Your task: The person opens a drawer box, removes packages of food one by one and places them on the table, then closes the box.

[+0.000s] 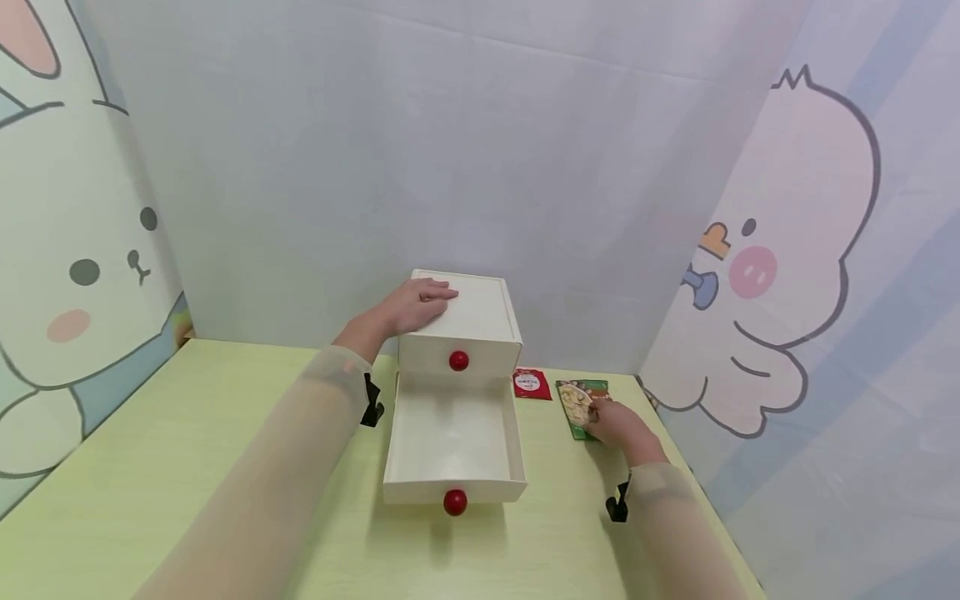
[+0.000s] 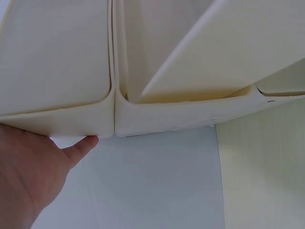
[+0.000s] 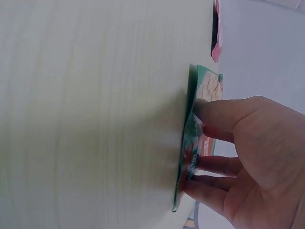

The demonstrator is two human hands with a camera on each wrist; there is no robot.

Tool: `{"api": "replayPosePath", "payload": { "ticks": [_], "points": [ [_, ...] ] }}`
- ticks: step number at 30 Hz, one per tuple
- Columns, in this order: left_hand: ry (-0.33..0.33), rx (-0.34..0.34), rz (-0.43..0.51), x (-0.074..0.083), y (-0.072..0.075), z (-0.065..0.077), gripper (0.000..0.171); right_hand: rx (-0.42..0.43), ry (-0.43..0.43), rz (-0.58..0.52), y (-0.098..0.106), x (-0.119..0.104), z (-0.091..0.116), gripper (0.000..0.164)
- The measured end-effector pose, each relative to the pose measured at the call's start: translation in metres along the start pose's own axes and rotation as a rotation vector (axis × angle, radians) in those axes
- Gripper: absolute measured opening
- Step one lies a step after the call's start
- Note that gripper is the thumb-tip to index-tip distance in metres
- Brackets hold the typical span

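Observation:
A small white drawer cabinet point(image 1: 480, 312) stands on the table, its lower drawer point(image 1: 453, 442) pulled out and its upper drawer in. Flat on the cabinet's top rests my left hand point(image 1: 415, 308), fingers extended; in the left wrist view the thumb of that hand point(image 2: 28, 167) lies along the cabinet's edge. My right hand point(image 1: 621, 429) pinches a green snack packet point(image 1: 576, 402) lying to the cabinet's right. The right wrist view shows thumb and curled fingers on the packet point(image 3: 209, 86), which lies at the tabletop with a shadow beside it.
A red packet point(image 1: 532, 383) lies between the cabinet and the green packet. Red round knobs point(image 1: 454, 502) stick out from both drawer fronts. Pale curtains point(image 1: 480, 150) enclose the yellow-green table point(image 1: 247, 400) at the back and sides.

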State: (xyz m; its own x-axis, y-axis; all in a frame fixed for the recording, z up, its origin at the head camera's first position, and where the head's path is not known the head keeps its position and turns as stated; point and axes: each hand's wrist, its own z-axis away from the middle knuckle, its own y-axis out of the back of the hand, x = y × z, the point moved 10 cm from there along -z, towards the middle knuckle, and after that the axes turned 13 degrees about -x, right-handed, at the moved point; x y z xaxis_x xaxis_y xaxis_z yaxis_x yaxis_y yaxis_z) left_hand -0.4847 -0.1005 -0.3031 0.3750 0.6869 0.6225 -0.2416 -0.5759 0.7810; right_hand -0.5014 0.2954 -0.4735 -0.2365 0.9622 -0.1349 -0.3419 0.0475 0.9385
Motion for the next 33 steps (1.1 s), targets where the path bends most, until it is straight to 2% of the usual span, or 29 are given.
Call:
{"api": "replayPosePath", "payload": {
  "ticks": [9, 23, 33],
  "points": [
    [-0.004, 0.004, -0.011, 0.003, 0.001, 0.000, 0.052, 0.003, -0.075, -0.028, -0.001, 0.000, -0.022, 0.050],
    [0.010, -0.005, -0.006, 0.003, 0.001, 0.000, 0.052, -0.004, -0.080, -0.057, -0.002, 0.001, -0.035, 0.054],
    [0.020, -0.012, -0.015, 0.000, 0.000, 0.000, 0.053, -0.030, -0.120, -0.134, -0.009, 0.007, -0.043, 0.058]
  ]
}}
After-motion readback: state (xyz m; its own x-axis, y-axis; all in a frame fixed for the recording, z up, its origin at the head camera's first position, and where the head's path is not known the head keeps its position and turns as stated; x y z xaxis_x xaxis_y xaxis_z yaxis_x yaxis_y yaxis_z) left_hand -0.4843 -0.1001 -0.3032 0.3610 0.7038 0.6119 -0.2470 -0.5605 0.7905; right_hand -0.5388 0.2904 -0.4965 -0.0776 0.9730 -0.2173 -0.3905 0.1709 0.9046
